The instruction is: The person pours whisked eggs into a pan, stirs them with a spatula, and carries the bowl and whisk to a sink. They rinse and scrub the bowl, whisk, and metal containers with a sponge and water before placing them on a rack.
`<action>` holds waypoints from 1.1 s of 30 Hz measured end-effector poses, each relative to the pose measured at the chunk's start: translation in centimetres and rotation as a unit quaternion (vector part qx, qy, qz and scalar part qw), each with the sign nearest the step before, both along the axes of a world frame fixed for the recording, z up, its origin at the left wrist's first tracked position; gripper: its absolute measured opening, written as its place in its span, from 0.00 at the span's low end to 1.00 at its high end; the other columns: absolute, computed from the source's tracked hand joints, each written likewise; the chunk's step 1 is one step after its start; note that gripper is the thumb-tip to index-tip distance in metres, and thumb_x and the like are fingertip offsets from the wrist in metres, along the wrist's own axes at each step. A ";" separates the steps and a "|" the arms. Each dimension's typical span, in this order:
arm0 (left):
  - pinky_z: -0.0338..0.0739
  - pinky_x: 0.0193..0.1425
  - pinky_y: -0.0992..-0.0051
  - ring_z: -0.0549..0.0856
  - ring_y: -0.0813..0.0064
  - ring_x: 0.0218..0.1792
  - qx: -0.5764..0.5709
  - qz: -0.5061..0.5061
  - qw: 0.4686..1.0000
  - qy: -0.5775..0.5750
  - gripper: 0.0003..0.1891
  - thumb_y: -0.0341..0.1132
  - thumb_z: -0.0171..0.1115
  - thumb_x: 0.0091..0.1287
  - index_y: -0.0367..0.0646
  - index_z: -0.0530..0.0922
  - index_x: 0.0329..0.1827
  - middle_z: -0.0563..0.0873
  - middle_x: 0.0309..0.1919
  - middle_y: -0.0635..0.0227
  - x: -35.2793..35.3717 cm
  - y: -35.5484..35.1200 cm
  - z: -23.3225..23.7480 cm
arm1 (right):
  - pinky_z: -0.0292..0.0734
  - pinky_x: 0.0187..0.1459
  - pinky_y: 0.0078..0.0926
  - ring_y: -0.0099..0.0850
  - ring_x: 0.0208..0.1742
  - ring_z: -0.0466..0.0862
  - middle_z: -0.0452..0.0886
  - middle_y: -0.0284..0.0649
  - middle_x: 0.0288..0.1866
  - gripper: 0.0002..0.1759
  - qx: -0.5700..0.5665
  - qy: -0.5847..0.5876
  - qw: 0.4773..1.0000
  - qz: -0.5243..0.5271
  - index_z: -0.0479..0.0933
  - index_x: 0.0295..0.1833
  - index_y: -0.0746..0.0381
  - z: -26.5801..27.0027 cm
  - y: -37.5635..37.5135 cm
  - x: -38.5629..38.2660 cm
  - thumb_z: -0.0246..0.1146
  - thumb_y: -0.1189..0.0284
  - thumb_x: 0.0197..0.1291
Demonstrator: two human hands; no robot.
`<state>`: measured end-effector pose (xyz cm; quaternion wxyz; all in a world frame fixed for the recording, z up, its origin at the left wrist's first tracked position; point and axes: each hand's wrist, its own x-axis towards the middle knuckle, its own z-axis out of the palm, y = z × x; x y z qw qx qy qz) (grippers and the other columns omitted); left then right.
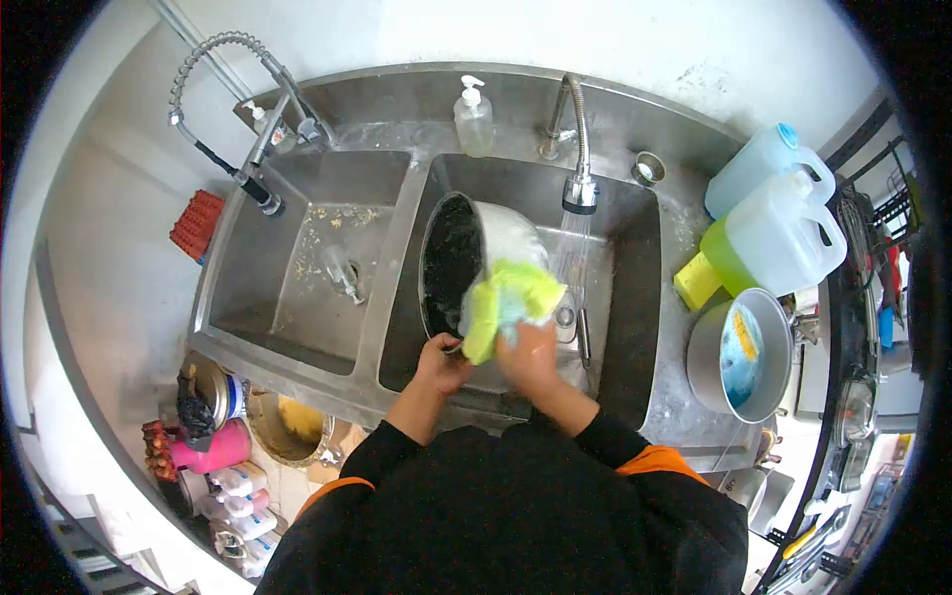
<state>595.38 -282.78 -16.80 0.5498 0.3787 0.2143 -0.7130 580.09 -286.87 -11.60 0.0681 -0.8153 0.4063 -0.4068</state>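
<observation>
A metal pot (508, 233) lies tilted on its side in the right sink basin (635, 297), its blackened bottom turned to the left. My left hand (441, 364) is closed on the pot's near edge. In my right hand (531, 355) is a wet yellow-green cleaning cloth (531, 288), pressed against the pot's side with some suds on it. From the faucet (580, 193), water runs into the basin just right of the pot, over the drain.
Left of it, the other basin (327, 288) holds food scraps and a clear plastic bottle (340, 270). A soap dispenser (474, 124) stands behind. On the right counter are large jugs (783, 238), a yellow sponge (697, 281) and a pot of sudsy water (706, 357).
</observation>
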 end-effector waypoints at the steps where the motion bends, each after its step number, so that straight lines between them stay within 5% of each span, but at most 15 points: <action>1: 0.72 0.52 0.59 0.75 0.55 0.47 -0.024 -0.019 0.999 -0.015 0.21 0.30 0.48 0.49 0.29 0.68 0.47 0.75 0.45 0.50 0.1 0.3 0.0 | 0.63 0.47 0.54 0.56 0.41 0.73 0.74 0.57 0.35 0.19 -0.019 0.014 1.000 -0.009 0.74 0.34 0.71 -0.3 0.5 0.7 0.65 0.68 0.37; 4: 0.72 0.52 0.61 0.76 0.57 0.47 0.016 -0.029 0.995 -0.097 0.21 0.32 0.50 0.49 0.33 0.70 0.48 0.75 0.46 0.50 0.0 0.7 -0.5 | 0.59 0.51 0.58 0.57 0.44 0.72 0.74 0.59 0.40 0.25 0.020 0.044 0.996 -0.077 0.72 0.42 0.71 -0.7 1.6 2.1 0.65 0.66 0.39; 7: 0.65 0.59 0.56 0.71 0.49 0.48 -0.039 -0.019 0.998 0.033 0.18 0.27 0.45 0.47 0.26 0.67 0.42 0.73 0.42 0.48 0.9 1.8 2.3 | 0.61 0.53 0.54 0.56 0.44 0.72 0.73 0.56 0.41 0.29 -0.032 -0.063 0.996 -0.061 0.67 0.51 0.70 2.5 -1.8 1.2 0.64 0.68 0.43; 11: 0.68 0.58 0.57 0.71 0.49 0.51 0.041 -0.025 0.997 -0.066 0.23 0.27 0.45 0.46 0.31 0.67 0.49 0.74 0.44 0.50 3.1 4.7 3.7 | 0.66 0.55 0.33 0.38 0.51 0.74 0.73 0.48 0.49 0.27 0.362 -0.195 0.910 0.062 0.64 0.56 0.68 3.8 -10.7 -1.4 0.59 0.68 0.51; 12: 0.72 0.53 0.60 0.75 0.55 0.47 -0.051 -0.059 0.997 -0.010 0.23 0.29 0.48 0.45 0.34 0.69 0.48 0.76 0.41 0.55 4.1 5.7 2.0 | 0.67 0.53 0.34 0.38 0.50 0.74 0.74 0.48 0.48 0.24 0.507 -0.269 0.815 0.075 0.67 0.53 0.66 2.1 -12.3 -1.3 0.58 0.67 0.52; 14: 0.76 0.48 0.62 0.78 0.59 0.42 -0.096 -0.071 0.978 -0.171 0.21 0.29 0.49 0.45 0.35 0.71 0.46 0.78 0.39 0.58 2.6 5.9 1.5 | 0.71 0.49 0.36 0.39 0.50 0.75 0.74 0.49 0.47 0.18 0.737 -0.389 0.545 0.094 0.73 0.48 0.62 -1.9 -14.2 -0.8 0.56 0.64 0.54; 17: 0.76 0.43 0.61 0.79 0.61 0.35 -0.047 0.001 0.984 -0.169 0.09 0.29 0.48 0.44 0.38 0.74 0.29 0.79 0.31 0.62 2.3 3.9 1.4 | 0.71 0.48 0.41 0.37 0.49 0.75 0.75 0.42 0.49 0.19 0.692 -0.563 0.415 0.179 0.72 0.50 0.59 -7.2 -7.9 1.9 0.50 0.60 0.58; 20: 0.73 0.46 0.60 0.77 0.59 0.38 -0.219 -0.044 0.975 0.010 0.08 0.28 0.48 0.42 0.36 0.71 0.26 0.78 0.31 0.61 4.0 2.4 1.3 | 0.71 0.48 0.43 0.37 0.49 0.76 0.76 0.40 0.48 0.21 0.647 -0.696 0.230 0.211 0.70 0.51 0.60 -8.5 -2.4 3.2 0.48 0.58 0.58; 23: 0.72 0.47 0.57 0.77 0.58 0.39 -0.039 -0.038 0.984 -0.168 0.09 0.28 0.49 0.43 0.35 0.71 0.28 0.77 0.32 0.62 3.7 1.3 0.6 | 0.73 0.47 0.39 0.38 0.46 0.77 0.75 0.39 0.50 0.23 0.743 -0.615 0.264 -0.022 0.69 0.53 0.58 -10.3 -1.3 3.0 0.43 0.55 0.61; 26: 0.76 0.37 0.62 0.78 0.62 0.32 -0.025 -0.064 0.959 -0.274 0.10 0.25 0.50 0.44 0.33 0.70 0.32 0.76 0.30 0.61 6.2 0.8 -2.8 | 0.75 0.42 0.42 0.37 0.41 0.78 0.77 0.39 0.43 0.23 0.727 -0.515 0.449 -0.065 0.70 0.50 0.57 -18.4 -3.1 -1.5 0.41 0.53 0.60; 28: 0.76 0.29 0.69 0.78 0.67 0.25 0.006 -0.123 0.913 -0.389 0.18 0.23 0.51 0.44 0.28 0.69 0.42 0.75 0.26 0.61 6.5 0.0 -1.7 | 0.75 0.29 0.42 0.36 0.35 0.78 0.77 0.41 0.38 0.25 0.701 -0.580 0.375 -0.176 0.71 0.47 0.56 -16.9 -6.4 -4.9 0.35 0.52 0.60; 29: 0.75 0.29 0.69 0.78 0.68 0.25 0.013 -0.180 0.872 -0.455 0.22 0.24 0.52 0.44 0.30 0.67 0.47 0.75 0.26 0.62 6.6 -0.4 -2.1 | 0.74 0.27 0.41 0.37 0.31 0.79 0.78 0.41 0.35 0.25 0.703 -0.576 0.391 -0.148 0.72 0.45 0.58 -16.9 -7.7 -7.2 0.38 0.52 0.59; 31: 0.74 0.29 0.69 0.77 0.69 0.23 0.028 -0.289 0.765 -0.575 0.29 0.25 0.52 0.45 0.34 0.65 0.56 0.75 0.24 0.63 7.3 -1.5 -4.0 | 0.74 0.26 0.37 0.38 0.26 0.79 0.78 0.43 0.27 0.18 0.680 -0.501 0.532 -0.060 0.74 0.36 0.65 -26.7 -11.7 -12.5 0.48 0.61 0.56; 32: 0.74 0.35 0.68 0.79 0.64 0.28 -0.065 -0.345 0.699 -0.623 0.37 0.27 0.52 0.46 0.47 0.58 0.65 0.78 0.29 0.58 8.0 -2.1 -5.2 | 0.74 0.26 0.37 0.37 0.27 0.79 0.78 0.44 0.27 0.15 0.627 -0.368 0.676 -0.123 0.75 0.34 0.66 -25.2 -12.3 -13.9 0.50 0.66 0.55; 33: 0.73 0.38 0.68 0.80 0.61 0.31 -0.069 -0.382 0.652 -0.651 0.37 0.28 0.53 0.46 0.50 0.58 0.65 0.79 0.32 0.57 7.9 -2.6 -5.7 | 0.74 0.30 0.39 0.40 0.29 0.79 0.78 0.46 0.28 0.14 0.576 -0.233 0.771 -0.139 0.75 0.36 0.66 -31.0 -13.2 -15.7 0.50 0.66 0.55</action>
